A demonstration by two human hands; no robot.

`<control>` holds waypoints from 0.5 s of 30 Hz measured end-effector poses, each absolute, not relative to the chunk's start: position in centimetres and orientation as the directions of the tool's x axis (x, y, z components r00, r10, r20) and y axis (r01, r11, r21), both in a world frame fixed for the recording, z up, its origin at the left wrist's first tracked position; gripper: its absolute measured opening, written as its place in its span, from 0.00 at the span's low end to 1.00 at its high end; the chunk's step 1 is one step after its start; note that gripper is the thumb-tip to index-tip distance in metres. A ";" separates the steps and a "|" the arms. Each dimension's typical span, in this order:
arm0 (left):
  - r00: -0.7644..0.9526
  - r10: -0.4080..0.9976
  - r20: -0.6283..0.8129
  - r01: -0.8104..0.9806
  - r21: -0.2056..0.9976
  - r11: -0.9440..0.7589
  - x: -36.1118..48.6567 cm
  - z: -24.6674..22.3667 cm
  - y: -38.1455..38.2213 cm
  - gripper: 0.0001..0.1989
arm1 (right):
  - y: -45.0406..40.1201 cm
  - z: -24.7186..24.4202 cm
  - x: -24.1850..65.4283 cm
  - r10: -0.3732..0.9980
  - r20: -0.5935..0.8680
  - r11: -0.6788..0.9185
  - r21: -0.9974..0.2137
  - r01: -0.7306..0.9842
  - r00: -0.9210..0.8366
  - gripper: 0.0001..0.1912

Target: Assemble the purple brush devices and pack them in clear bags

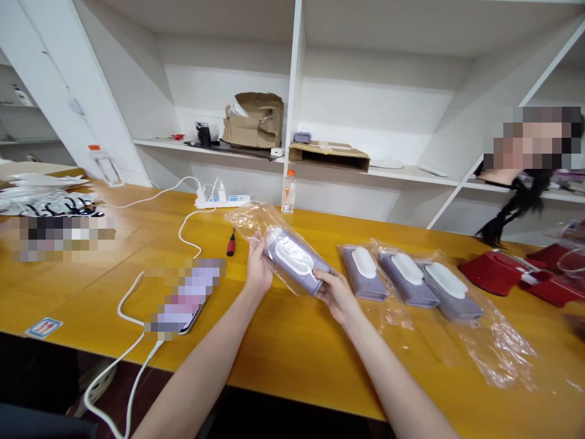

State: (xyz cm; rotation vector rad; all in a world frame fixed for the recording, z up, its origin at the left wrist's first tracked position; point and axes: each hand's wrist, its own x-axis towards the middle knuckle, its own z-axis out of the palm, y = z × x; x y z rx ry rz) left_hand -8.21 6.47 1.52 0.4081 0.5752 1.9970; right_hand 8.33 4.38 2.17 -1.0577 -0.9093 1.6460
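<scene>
Between my two hands is a lavender box with a white oval piece on top, inside a clear plastic bag (295, 256). My left hand (259, 268) is closed on its left end, where loose plastic sticks out past the fingers. On the right end, my right hand (336, 291) grips the box with the thumb on top and fingers beneath. To the right lie three similar bagged lavender boxes, the nearest box (364, 274), the middle box (409, 279) and the far box (450, 292), in a row on the wooden table (292, 347).
A phone (189, 299) with a white cable lies left of my arms. Behind it are a red screwdriver (231, 244), a power strip (228, 201) and a small bottle (289, 192). Red items (493, 271) lie at right. Shelves behind hold a crumpled cardboard box (253, 122).
</scene>
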 end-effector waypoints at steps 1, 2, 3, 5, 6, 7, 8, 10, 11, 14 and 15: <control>-0.469 0.883 0.006 -0.723 0.572 -0.388 -8.7 1.4 6.6 0.14 | 4.6 2.5 8.7 0.965 -0.216 -0.252 -0.918 -0.308 -0.146 0.16; -0.465 0.884 -0.049 -0.719 0.604 -0.345 -9.2 1.2 6.8 0.14 | 4.9 2.9 9.2 0.976 -0.194 -0.214 -0.929 -0.301 -0.095 0.15; -0.458 0.883 -0.097 -0.718 0.626 -0.304 -9.7 1.0 6.9 0.15 | 5.3 3.3 9.8 0.986 -0.163 -0.164 -0.940 -0.298 -0.028 0.14; -0.435 0.886 -0.162 -0.717 0.658 -0.231 -10.5 0.6 7.1 0.16 | 6.0 4.1 11.3 0.989 -0.093 -0.054 -0.950 -0.307 0.116 0.10; -0.420 0.890 -0.181 -0.715 0.670 -0.201 -10.8 0.4 7.2 0.17 | 6.3 4.6 12.1 0.983 -0.067 -0.010 -0.949 -0.314 0.172 0.09; -0.402 0.894 -0.197 -0.711 0.683 -0.169 -11.0 0.2 7.3 0.18 | 6.6 5.0 12.9 0.974 -0.046 0.029 -0.946 -0.323 0.221 0.09; -0.381 0.901 -0.210 -0.705 0.696 -0.136 -11.1 0.1 7.3 0.18 | 6.9 5.5 13.6 0.960 -0.029 0.071 -0.937 -0.341 0.280 0.09; -0.329 0.917 -0.227 -0.688 0.723 -0.068 -11.0 -0.1 7.3 0.18 | 7.1 6.3 14.9 0.913 -0.011 0.179 -0.887 -0.426 0.408 0.09; -0.301 0.925 -0.233 -0.674 0.738 -0.033 -10.9 -0.1 7.3 0.18 | 7.1 6.7 15.4 0.893 -0.013 0.229 -0.848 -0.479 0.450 0.09; -0.238 0.939 -0.248 -0.598 0.799 0.060 -10.5 -0.2 7.2 0.18 | 7.1 7.2 16.3 0.891 -0.061 0.262 -0.741 -0.618 0.450 0.10; -0.234 0.939 -0.252 -0.561 0.824 0.081 -10.3 -0.2 7.1 0.19 | 7.0 7.2 16.4 0.901 -0.079 0.238 -0.733 -0.638 0.427 0.10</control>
